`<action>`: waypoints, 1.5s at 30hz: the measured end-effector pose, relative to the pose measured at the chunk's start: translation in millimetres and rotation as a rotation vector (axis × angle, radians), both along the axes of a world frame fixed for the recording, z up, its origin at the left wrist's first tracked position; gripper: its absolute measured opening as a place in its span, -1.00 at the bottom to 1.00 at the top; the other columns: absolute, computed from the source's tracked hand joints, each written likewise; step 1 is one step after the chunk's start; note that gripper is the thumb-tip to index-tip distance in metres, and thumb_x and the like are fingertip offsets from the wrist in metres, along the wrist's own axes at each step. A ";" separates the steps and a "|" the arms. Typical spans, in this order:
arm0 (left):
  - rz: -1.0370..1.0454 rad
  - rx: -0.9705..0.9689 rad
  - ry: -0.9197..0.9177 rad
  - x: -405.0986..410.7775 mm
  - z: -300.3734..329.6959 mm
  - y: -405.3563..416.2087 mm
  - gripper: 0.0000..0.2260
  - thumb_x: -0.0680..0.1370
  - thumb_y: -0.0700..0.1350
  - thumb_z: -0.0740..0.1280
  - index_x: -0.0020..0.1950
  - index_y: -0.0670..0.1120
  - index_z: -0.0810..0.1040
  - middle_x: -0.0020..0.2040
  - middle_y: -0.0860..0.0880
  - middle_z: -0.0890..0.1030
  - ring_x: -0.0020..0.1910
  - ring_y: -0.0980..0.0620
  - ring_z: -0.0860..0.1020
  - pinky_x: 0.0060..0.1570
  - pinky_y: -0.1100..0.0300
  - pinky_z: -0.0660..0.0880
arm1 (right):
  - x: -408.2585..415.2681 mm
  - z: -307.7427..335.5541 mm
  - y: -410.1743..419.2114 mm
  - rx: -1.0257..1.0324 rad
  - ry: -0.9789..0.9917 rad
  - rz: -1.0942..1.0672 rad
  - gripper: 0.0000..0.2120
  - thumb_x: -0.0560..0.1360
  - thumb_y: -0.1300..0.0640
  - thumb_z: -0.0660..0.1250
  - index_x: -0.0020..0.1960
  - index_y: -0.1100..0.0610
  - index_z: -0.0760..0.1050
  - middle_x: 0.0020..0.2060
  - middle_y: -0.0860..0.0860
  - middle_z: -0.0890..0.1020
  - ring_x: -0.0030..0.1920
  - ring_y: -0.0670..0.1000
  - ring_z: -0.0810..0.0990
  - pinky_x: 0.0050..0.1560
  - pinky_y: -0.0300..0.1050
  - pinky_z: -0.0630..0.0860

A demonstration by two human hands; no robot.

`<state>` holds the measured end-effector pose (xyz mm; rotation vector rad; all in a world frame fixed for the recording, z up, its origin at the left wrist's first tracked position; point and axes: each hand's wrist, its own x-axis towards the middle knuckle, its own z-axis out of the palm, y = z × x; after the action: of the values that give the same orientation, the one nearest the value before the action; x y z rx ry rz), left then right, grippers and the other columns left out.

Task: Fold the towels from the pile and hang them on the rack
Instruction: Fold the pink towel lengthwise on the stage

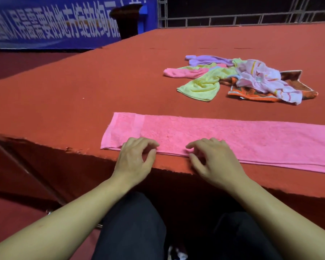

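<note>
One wide red worktop (120, 87) fills most of the view, and the task looks to be near its beginning. On it, along the near edge, lies a long pink towel (233, 139), spread flat in a narrow strip that seems already folded once lengthwise; its right end runs out of the picture. Farther back and to the right sits the pile of towels (242, 77), loose and unfolded: lilac, pink, yellow, a pale striped one and an orange patterned one beneath. So most towels are left to fold, and none is seen hanging.

At the near edge of the pink towel are both hands. The left hand (133, 158) has its fingers curled, the tips resting on the cloth, thumb close to the hem. The right hand (212, 158) is the same, and its thumb and forefinger seem to pinch the edge, but this is hard to make out.

No rack can be identified with certainty; a metal grid (233, 14) stands behind the worktop in the dark.
</note>
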<state>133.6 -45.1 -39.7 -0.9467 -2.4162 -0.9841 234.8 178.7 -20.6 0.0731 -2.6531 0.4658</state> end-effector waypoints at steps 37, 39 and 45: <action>0.143 -0.325 0.166 -48.4 34.7 -91.4 -0.76 0.46 0.09 0.27 0.04 0.08 0.61 0.00 0.16 0.59 -0.08 0.04 0.44 0.01 0.02 0.47 | -38.8 4.1 -58.1 -0.158 -0.063 0.111 -0.75 0.52 0.09 0.32 0.19 -0.08 0.53 -0.04 -0.18 0.60 0.02 -0.04 0.48 0.10 0.03 0.42; 0.077 -0.277 0.172 -38.0 33.7 -63.9 -0.78 0.47 0.03 0.28 0.06 0.06 0.61 0.10 0.12 0.55 -0.04 0.08 0.42 0.05 0.10 0.45 | -29.3 6.4 -48.5 -0.186 -0.020 0.097 -0.76 0.52 0.10 0.32 0.18 -0.07 0.55 -0.06 -0.17 0.60 0.00 -0.02 0.49 0.10 0.04 0.44; -0.206 -0.209 0.090 11.8 26.2 59.4 -0.80 0.49 -0.06 0.28 0.09 0.05 0.60 0.10 0.12 0.59 0.08 0.02 0.50 0.09 0.11 0.45 | 24.0 9.6 16.5 -0.197 0.045 -0.095 -0.76 0.50 0.09 0.30 0.15 -0.06 0.56 -0.07 -0.13 0.61 0.01 0.03 0.51 0.07 0.07 0.47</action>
<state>145.4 14.3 -13.5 -1.3055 -2.4163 -0.7453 258.8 195.2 -11.1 -0.1011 -2.5393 0.6825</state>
